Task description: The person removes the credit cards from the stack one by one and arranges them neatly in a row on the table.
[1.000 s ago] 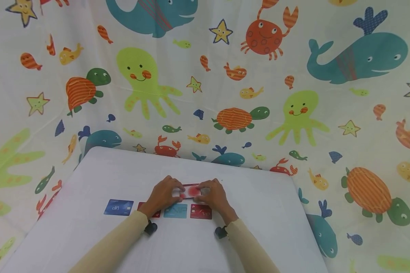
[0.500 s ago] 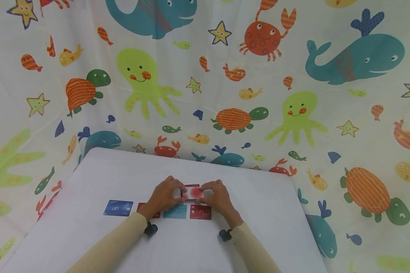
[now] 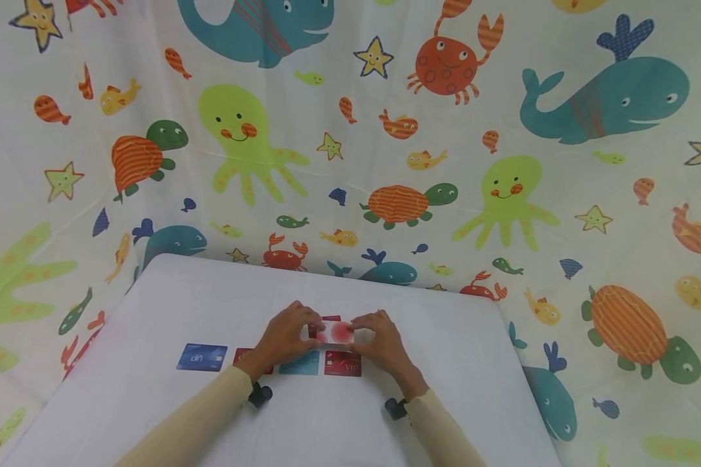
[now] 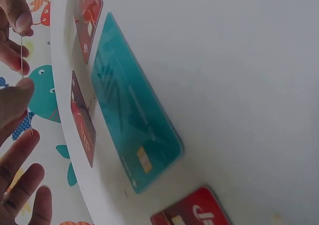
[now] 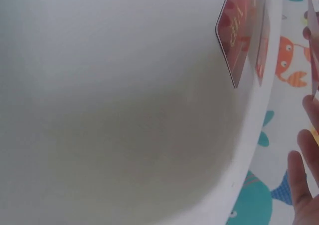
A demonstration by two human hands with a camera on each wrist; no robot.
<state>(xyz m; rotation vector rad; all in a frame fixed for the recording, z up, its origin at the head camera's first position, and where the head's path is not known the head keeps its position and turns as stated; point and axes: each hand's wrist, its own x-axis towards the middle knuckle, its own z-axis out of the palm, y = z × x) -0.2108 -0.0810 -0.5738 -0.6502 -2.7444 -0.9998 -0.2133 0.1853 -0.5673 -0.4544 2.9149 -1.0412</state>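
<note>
A thin white card with pink-red round patches [image 3: 335, 332] is pinched at its two ends between my hands. My left hand [image 3: 285, 334] holds its left end and my right hand [image 3: 382, 342] its right end, thumbs on the near side. Seen edge-on in the left wrist view, the card [image 4: 22, 55] is raised off the table. Behind it a red card [image 3: 331, 318] lies flat, partly covered from the head view. Nearer me are a teal card [image 3: 300, 363] and a red VIP card [image 3: 343, 364].
On the white table [image 3: 304, 428], a blue card [image 3: 202, 357] lies at the left end of the row. Another red card [image 3: 244, 354] is partly hidden by my left wrist. A curtain printed with sea animals [image 3: 397, 203] hangs behind the table's far edge.
Both hands have shifted slightly right with the patched card, my right hand more so. More of the red card behind it now shows at the left.
</note>
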